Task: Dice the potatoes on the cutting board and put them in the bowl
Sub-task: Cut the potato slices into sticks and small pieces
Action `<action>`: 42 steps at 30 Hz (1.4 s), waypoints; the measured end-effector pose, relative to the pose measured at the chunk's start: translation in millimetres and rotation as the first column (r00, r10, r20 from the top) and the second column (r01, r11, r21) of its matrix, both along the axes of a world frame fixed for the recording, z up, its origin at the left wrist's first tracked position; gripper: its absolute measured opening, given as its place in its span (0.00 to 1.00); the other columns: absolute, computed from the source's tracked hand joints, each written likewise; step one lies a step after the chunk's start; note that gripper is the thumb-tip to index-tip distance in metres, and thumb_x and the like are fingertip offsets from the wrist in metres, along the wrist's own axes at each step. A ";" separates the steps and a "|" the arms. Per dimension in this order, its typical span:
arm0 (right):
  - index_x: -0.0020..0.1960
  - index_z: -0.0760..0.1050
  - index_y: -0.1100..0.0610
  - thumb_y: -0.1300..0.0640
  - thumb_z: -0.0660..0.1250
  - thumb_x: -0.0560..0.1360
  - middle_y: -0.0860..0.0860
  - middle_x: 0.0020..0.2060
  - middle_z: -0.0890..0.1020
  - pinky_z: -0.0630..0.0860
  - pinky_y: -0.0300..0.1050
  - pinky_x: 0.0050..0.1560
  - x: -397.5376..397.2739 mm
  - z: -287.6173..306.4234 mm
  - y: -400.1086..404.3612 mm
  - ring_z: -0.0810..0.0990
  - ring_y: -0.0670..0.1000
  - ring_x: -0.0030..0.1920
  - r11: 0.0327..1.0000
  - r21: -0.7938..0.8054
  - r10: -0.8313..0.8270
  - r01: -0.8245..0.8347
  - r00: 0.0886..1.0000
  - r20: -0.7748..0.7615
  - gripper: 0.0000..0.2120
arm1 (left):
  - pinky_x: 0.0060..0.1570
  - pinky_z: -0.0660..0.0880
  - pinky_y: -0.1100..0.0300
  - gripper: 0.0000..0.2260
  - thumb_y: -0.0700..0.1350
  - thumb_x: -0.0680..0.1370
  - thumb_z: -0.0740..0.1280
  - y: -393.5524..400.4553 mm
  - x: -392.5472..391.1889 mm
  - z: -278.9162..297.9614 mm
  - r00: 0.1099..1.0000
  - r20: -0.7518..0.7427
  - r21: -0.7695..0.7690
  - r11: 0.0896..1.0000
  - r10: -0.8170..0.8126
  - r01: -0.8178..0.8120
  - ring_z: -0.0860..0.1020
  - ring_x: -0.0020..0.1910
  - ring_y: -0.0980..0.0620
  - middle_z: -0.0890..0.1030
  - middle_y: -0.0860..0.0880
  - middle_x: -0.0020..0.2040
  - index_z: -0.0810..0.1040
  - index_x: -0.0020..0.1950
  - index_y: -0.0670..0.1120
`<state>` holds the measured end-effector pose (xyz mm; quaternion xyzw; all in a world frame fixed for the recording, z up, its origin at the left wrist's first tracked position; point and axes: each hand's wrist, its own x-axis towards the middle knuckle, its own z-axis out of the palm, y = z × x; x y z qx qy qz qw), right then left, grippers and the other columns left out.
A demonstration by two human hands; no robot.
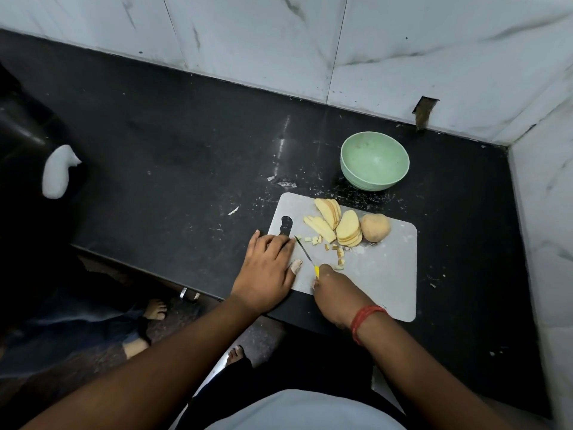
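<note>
A grey cutting board (384, 268) lies at the counter's front edge. On it are fanned potato slices (328, 217), a stack of slices (349, 229), an uncut potato piece (375, 227) and several small dice (336, 251). My right hand (336, 294) grips a yellow-handled knife (305, 252), its blade pointing up-left over the board. My left hand (268, 268) lies flat with straight fingers on the board's left edge, beside the blade. A green bowl (374, 178) stands behind the board with nothing visible inside.
The black counter (173, 156) stretches left, with white flecks near the board. Marble walls (403, 51) close the back and right. A white object (57, 172) sits at the far left. Another person's feet (155, 308) show on the floor below the counter edge.
</note>
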<state>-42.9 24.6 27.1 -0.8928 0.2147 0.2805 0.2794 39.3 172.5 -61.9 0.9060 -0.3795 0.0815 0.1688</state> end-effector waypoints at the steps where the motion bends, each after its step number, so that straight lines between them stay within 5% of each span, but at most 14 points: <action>1: 0.62 0.65 0.65 0.64 0.54 0.80 0.63 0.52 0.79 0.63 0.44 0.35 0.7 -2.4 0.5 0.77 0.59 0.46 1.000 -0.009 0.008 -0.008 1.000 -0.008 0.11 | 0.76 0.60 0.38 0.22 0.55 0.85 0.58 -0.4 0.1 -0.1 1.000 0.001 0.003 1.000 0.002 -0.002 0.72 0.61 0.45 0.77 0.48 0.64 0.77 0.71 0.42; 4: 0.65 0.64 0.67 0.65 0.54 0.80 0.64 0.54 0.79 0.60 0.41 0.29 4.3 -5.7 0.4 0.78 0.60 0.48 0.999 -0.023 0.025 -0.026 0.999 -0.031 0.14 | 0.77 0.60 0.39 0.22 0.55 0.85 0.58 -0.8 0.0 -0.8 1.000 0.003 0.003 1.000 0.005 -0.005 0.72 0.61 0.45 0.77 0.48 0.64 0.77 0.70 0.42; 8: 0.60 0.65 0.60 0.60 0.54 0.82 0.60 0.54 0.76 0.69 0.44 0.46 -0.4 -0.7 -4.7 0.75 0.57 0.49 0.999 0.005 0.041 -0.041 0.998 -0.052 0.08 | 0.77 0.60 0.38 0.22 0.55 0.85 0.58 -1.0 -0.8 -0.2 1.000 -0.009 0.014 1.000 0.011 -0.011 0.73 0.62 0.44 0.77 0.47 0.64 0.77 0.70 0.42; 11: 0.53 0.63 0.58 0.60 0.53 0.82 0.55 0.43 0.74 0.68 0.44 0.40 -15.0 1.5 -13.5 0.72 0.55 0.44 1.000 0.008 0.030 -0.029 0.997 -0.070 0.02 | 0.77 0.59 0.38 0.23 0.55 0.85 0.57 -1.0 0.0 0.7 0.999 -0.035 0.011 1.000 0.008 -0.008 0.72 0.64 0.45 0.76 0.48 0.65 0.77 0.71 0.42; 15: 0.57 0.69 0.60 0.58 0.53 0.82 0.56 0.48 0.77 0.67 0.42 0.42 -26.0 15.1 -32.2 0.74 0.54 0.45 0.999 0.035 0.004 -0.002 0.999 -0.049 0.08 | 0.78 0.57 0.37 0.24 0.56 0.85 0.56 -0.5 1.6 0.8 0.997 -0.072 0.022 1.000 -0.011 0.012 0.70 0.66 0.45 0.75 0.49 0.68 0.74 0.74 0.44; 19: 0.52 0.67 0.57 0.57 0.54 0.82 0.53 0.41 0.74 0.65 0.43 0.36 -22.3 27.2 -44.7 0.73 0.52 0.42 0.994 0.078 -0.077 0.073 0.996 0.050 0.05 | 0.78 0.53 0.35 0.26 0.59 0.84 0.55 -4.2 6.1 0.1 0.995 -0.094 0.056 0.997 -0.041 0.046 0.68 0.71 0.43 0.73 0.49 0.73 0.72 0.76 0.45; 30: 0.54 0.69 0.55 0.53 0.56 0.82 0.55 0.44 0.77 0.70 0.45 0.41 -25.9 25.2 -50.7 0.76 0.54 0.42 0.965 0.136 -0.241 0.226 0.964 0.108 0.07 | 0.79 0.51 0.39 0.28 0.60 0.84 0.55 -31.3 10.8 10.2 0.951 -0.133 0.063 0.955 -0.280 0.291 0.64 0.76 0.44 0.70 0.47 0.76 0.69 0.78 0.44; 37: 0.50 0.66 0.56 0.55 0.54 0.82 0.51 0.37 0.72 0.65 0.44 0.35 -29.2 17.7 -51.1 0.72 0.52 0.39 0.991 0.061 -0.118 0.116 0.992 0.034 0.06 | 0.80 0.53 0.41 0.29 0.59 0.86 0.50 -34.5 29.6 12.7 0.964 -0.058 0.178 0.947 -0.260 0.266 0.62 0.78 0.43 0.69 0.44 0.77 0.67 0.79 0.42; 42: 0.50 0.65 0.58 0.57 0.54 0.82 0.54 0.43 0.73 0.64 0.44 0.35 -28.0 16.5 -46.4 0.71 0.53 0.42 0.998 0.034 -0.050 0.051 0.998 -0.034 0.05 | 0.79 0.56 0.40 0.25 0.54 0.86 0.52 -33.1 34.8 7.6 0.958 -0.015 0.178 0.942 -0.287 0.285 0.66 0.76 0.42 0.71 0.42 0.74 0.69 0.78 0.41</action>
